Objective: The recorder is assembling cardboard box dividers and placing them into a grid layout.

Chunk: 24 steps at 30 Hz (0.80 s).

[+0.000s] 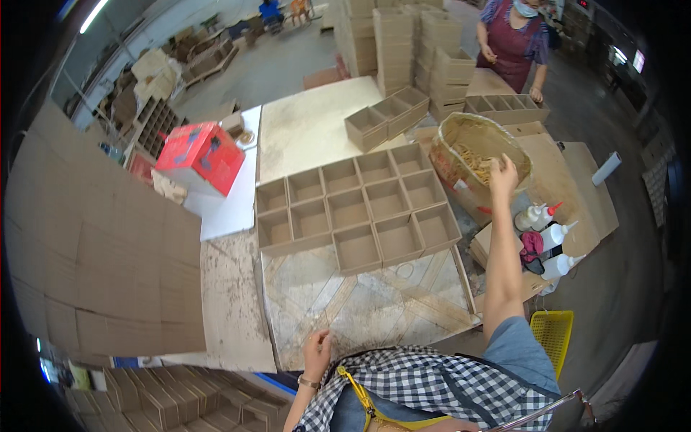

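My right hand reaches far out to the right, over the rim of a big open sack holding small tan pieces; its fingers are curled at the pieces, and whether it grips any cannot be told. My left hand rests on the near edge of the worktable, fingers loosely apart, holding nothing. Between the hands lie rows of shallow open cardboard trays, all with bare bottoms.
White squeeze bottles with red tips stand right of the trays. A yellow basket sits below them. Another person stands at the far right by stacked cardboard boxes. A red box and flat cardboard sheets lie at the left.
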Tool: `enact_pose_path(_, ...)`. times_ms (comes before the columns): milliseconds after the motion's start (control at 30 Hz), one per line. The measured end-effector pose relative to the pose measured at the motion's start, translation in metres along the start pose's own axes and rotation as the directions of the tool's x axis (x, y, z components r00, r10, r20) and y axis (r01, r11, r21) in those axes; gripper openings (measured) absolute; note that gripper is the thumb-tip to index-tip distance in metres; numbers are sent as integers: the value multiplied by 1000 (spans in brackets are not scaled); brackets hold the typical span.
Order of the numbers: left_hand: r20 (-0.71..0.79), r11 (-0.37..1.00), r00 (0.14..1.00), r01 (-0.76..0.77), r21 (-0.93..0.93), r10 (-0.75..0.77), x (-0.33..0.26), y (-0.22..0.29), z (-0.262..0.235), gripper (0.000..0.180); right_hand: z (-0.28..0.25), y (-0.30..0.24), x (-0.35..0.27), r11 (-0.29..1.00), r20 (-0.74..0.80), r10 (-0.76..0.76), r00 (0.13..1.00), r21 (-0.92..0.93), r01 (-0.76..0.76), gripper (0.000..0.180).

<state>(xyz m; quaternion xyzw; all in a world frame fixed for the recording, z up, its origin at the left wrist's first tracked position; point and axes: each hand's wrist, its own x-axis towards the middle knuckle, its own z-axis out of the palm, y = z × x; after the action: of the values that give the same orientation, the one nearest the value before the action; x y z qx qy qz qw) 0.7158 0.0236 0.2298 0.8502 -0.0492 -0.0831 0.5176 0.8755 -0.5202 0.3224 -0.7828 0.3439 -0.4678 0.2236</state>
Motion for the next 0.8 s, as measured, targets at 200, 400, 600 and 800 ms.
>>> enact_pose_path(200,-268,963,930,267,30,-250,-100,-81,-43,14,-43,-52,-217,956,687,-222,692,293,16,17)
enact_pose_path(400,-699,684,715,511,521,-2,-183,-90,-131,36,-9,-7,-284,961,855,22,518,-160,224,21)
enact_pose_path(600,-927,381,368,869,314,-75,-240,-30,-199,37,9,16,-279,974,964,-74,255,15,224,25)
enact_pose_path(800,-952,468,294,832,299,87,-253,-82,-235,43,35,46,-64,937,652,-284,703,345,59,26)
